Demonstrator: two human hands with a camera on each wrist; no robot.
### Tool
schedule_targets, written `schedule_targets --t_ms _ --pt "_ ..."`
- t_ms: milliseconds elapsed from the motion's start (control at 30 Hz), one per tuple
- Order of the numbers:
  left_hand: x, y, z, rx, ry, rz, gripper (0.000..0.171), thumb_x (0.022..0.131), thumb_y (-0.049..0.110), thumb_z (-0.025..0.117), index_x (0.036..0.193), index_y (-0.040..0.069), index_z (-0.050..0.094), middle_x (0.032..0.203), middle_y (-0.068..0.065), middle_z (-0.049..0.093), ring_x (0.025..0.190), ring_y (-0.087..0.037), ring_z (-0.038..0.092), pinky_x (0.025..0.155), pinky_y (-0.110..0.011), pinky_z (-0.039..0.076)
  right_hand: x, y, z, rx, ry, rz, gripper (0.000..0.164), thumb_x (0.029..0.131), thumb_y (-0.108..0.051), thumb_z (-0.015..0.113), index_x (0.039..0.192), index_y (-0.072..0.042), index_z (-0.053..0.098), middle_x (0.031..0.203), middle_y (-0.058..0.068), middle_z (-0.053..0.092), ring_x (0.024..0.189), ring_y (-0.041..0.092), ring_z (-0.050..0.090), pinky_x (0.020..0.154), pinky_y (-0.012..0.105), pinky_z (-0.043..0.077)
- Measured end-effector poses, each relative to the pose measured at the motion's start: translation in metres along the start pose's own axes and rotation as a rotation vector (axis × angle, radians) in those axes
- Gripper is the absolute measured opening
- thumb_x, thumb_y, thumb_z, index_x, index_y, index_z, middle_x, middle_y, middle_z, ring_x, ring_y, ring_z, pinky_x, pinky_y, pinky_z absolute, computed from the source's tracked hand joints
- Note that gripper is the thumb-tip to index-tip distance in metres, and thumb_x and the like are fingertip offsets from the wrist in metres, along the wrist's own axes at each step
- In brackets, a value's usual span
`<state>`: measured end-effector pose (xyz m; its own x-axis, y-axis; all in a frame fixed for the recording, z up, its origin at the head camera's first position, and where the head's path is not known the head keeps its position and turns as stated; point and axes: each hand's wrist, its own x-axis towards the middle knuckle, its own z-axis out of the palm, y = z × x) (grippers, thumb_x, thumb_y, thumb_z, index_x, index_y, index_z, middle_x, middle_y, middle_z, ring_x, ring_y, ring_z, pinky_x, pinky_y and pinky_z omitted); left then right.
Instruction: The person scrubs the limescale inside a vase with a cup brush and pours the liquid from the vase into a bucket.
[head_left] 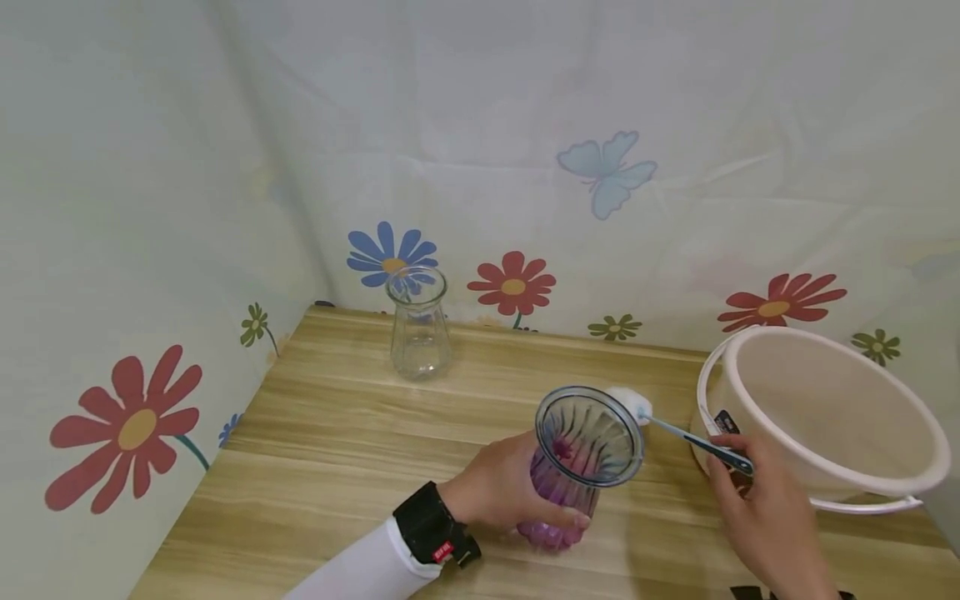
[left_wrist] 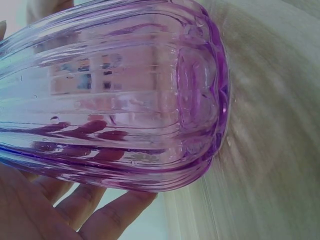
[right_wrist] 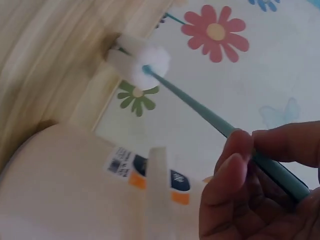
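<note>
My left hand grips a ribbed glass vase, purple at the base and bluish at the flared rim. The vase tilts, its mouth facing up and to the right; in the left wrist view its purple base is close over the wooden surface, with fingers along its side. In my right hand a sponge bottle brush is pinched by its teal handle. The brush's white sponge head is outside the vase, just beyond the rim's right side in the head view.
A clear glass vase stands upright at the back left of the wooden table. At the right is a pale pink bucket with a white handle and a label. A flower-printed curtain borders the table at the back and left.
</note>
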<state>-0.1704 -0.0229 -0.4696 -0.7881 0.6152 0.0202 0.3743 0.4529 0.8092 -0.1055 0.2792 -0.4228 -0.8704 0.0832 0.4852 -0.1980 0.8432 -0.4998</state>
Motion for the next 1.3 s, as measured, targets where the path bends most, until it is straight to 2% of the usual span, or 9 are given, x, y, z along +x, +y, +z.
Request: schedule_targets --t_ms 200,367,533,667,833,967,1067,1167,1300 --pt "-0.001 0.000 -0.001 -0.017 -0.003 0.001 0.076 0.071 0.072 0.083 0.130 0.044 0.046 0.118 0.022 0.063 0.109 0.000 0.060 0.096 -0.031 0.052 -0.010 0.017 -0.002 -0.111 -0.004 0.037 0.019 0.091 -0.003 0.074 0.109 -0.003 0.070 0.074 0.000 0.068 0.063 -0.004 0.045 0.057 0.028 0.037" --pt "-0.001 0.000 -0.001 -0.021 -0.006 0.002 0.075 0.072 0.071 0.083 0.131 0.043 0.046 0.118 0.022 0.063 0.109 0.000 0.060 0.096 -0.031 0.052 -0.018 0.030 -0.004 -0.161 -0.095 0.063 0.016 0.096 -0.010 0.072 0.110 -0.004 0.071 0.066 -0.010 0.064 0.058 -0.008 0.044 0.056 0.030 0.037" --pt "0.000 0.000 -0.002 -0.017 -0.009 0.003 0.073 0.072 0.071 0.083 0.130 0.043 0.047 0.118 0.022 0.063 0.110 0.001 0.060 0.096 -0.031 0.052 -0.024 0.040 -0.001 -0.127 -0.248 0.080 0.011 0.100 -0.011 0.066 0.110 -0.008 0.070 0.072 -0.011 0.063 0.058 -0.007 0.052 0.056 0.025 0.037" --pt "0.000 0.000 -0.002 -0.022 -0.013 0.003 0.072 0.073 0.070 0.083 0.130 0.044 0.047 0.118 0.022 0.063 0.111 0.001 0.059 0.098 -0.032 0.051 -0.025 0.048 0.002 -0.128 -0.397 0.163 0.023 0.103 -0.013 0.062 0.123 -0.003 0.067 0.081 -0.007 0.070 0.061 -0.005 0.059 0.061 0.027 0.043" --pt "0.000 0.000 -0.002 -0.020 -0.009 0.005 0.072 0.073 0.070 0.083 0.129 0.044 0.047 0.118 0.022 0.063 0.110 0.001 0.060 0.097 -0.031 0.051 -0.027 0.058 0.005 -0.142 -0.513 0.226 0.026 0.105 -0.017 0.060 0.126 -0.004 0.068 0.076 -0.009 0.070 0.063 -0.003 0.059 0.065 0.028 0.044" --pt "0.000 0.000 -0.002 -0.017 -0.012 0.008 0.073 0.073 0.070 0.083 0.131 0.044 0.046 0.119 0.022 0.063 0.111 0.001 0.060 0.097 -0.032 0.052 -0.031 0.064 0.008 -0.149 -0.554 0.239 0.026 0.103 -0.020 0.062 0.125 -0.008 0.070 0.073 -0.009 0.067 0.064 0.001 0.058 0.066 0.029 0.044" --pt "0.000 0.000 -0.002 -0.018 -0.015 0.005 0.074 0.073 0.070 0.083 0.131 0.044 0.045 0.120 0.022 0.063 0.111 0.001 0.059 0.098 -0.033 0.052 -0.032 0.069 0.010 -0.192 -0.537 0.191 0.031 0.100 -0.022 0.068 0.126 -0.007 0.071 0.085 0.004 0.074 0.075 0.018 0.068 0.070 0.043 0.052" --pt "0.000 0.000 -0.002 -0.022 -0.019 0.002 0.074 0.073 0.069 0.083 0.131 0.044 0.046 0.120 0.022 0.063 0.111 0.001 0.060 0.097 -0.033 0.052 -0.032 0.072 0.013 -0.223 -0.512 0.162 0.035 0.095 -0.024 0.074 0.126 -0.007 0.073 0.098 0.015 0.076 0.086 0.036 0.071 0.074 0.059 0.053" --pt "0.000 0.001 -0.002 -0.020 -0.015 0.003 0.074 0.072 0.069 0.084 0.131 0.044 0.046 0.119 0.022 0.063 0.110 0.001 0.060 0.096 -0.032 0.052 -0.031 0.074 0.015 -0.232 -0.503 0.165 0.035 0.090 -0.023 0.078 0.121 -0.009 0.076 0.091 0.006 0.075 0.081 0.026 0.068 0.068 0.051 0.053"
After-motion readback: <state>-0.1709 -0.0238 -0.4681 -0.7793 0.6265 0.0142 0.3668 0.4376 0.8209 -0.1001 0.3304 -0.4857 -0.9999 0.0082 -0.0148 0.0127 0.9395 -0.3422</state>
